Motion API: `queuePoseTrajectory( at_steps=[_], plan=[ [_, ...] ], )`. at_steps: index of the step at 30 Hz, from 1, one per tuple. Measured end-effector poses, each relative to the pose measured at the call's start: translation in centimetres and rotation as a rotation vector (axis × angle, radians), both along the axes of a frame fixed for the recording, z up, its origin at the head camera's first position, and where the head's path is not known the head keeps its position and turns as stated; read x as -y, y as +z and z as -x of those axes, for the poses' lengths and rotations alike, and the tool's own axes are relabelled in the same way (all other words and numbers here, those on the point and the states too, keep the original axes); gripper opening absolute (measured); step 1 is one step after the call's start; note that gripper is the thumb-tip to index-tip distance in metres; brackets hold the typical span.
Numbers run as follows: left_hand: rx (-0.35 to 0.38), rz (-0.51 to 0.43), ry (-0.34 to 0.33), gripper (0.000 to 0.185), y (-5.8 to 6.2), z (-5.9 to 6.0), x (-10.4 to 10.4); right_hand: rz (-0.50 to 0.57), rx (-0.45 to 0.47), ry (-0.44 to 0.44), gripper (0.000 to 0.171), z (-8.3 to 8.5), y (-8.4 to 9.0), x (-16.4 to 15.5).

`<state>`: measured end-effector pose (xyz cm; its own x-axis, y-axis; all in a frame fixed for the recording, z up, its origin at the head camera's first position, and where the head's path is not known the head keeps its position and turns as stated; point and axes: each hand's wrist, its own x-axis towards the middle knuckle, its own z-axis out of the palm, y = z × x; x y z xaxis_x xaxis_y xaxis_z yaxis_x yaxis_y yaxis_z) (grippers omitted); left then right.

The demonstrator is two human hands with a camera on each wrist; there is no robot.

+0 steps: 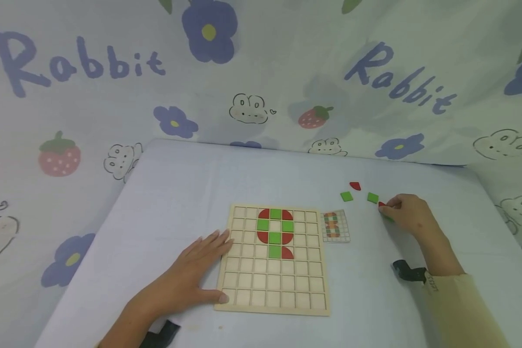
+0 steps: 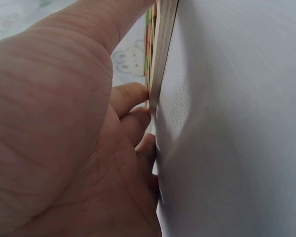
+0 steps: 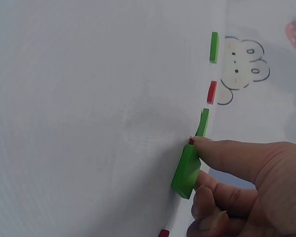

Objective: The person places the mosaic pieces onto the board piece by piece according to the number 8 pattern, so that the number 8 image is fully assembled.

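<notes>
A wooden grid board [image 1: 261, 285] lies on the table, with green squares and red quarter-circles set in its upper middle cells. My left hand [image 1: 187, 275] rests at the board's left side, fingers and thumb spread along the rim; the left wrist view shows fingertips [image 2: 138, 94] against the board's edge [image 2: 163, 54]. To the right, my right hand [image 1: 411, 215] pinches a red quarter-circle piece [image 1: 381, 205] between thumb and finger. A green square [image 1: 389, 219] lies under that hand, partly hidden; in the right wrist view this green piece [image 3: 186, 173] stands in front of the red one.
A pattern card [image 1: 341, 234] lies against the board's right edge. Beyond it are two loose green squares, one left [image 1: 346, 196] and one right [image 1: 372, 197], and a red quarter-circle [image 1: 355, 185]. A printed cloth [image 1: 265, 72] hangs behind the table.
</notes>
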<state>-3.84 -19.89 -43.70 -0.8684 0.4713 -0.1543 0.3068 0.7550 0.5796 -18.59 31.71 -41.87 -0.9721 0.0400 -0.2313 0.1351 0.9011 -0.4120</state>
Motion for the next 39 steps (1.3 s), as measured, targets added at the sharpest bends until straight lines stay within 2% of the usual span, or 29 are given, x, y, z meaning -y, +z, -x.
queuePoseTrajectory(
  at_steps=[14,19,26,35,39],
  plan=[
    [-0.007,-0.02,-0.005,0.109,0.2,0.0,0.1,0.014,0.047,-0.061,0.045,0.0,-0.1,0.1],
    [-0.006,-0.029,-0.005,0.109,0.2,0.0,0.1,0.052,0.021,-0.078,0.047,-0.4,-0.5,-0.5],
    [0.008,-0.029,0.0,0.109,0.4,-0.1,0.0,0.075,-0.015,-0.093,0.037,-0.8,-0.5,-0.4],
    [-0.007,-0.019,-0.003,0.108,0.2,-0.1,0.1,0.103,-0.061,0.003,0.034,-1.3,1.0,0.8],
    [-0.011,-0.018,-0.005,0.108,0.1,-0.1,0.1,0.123,-0.089,0.098,0.027,-1.7,1.9,2.6]
  ],
)
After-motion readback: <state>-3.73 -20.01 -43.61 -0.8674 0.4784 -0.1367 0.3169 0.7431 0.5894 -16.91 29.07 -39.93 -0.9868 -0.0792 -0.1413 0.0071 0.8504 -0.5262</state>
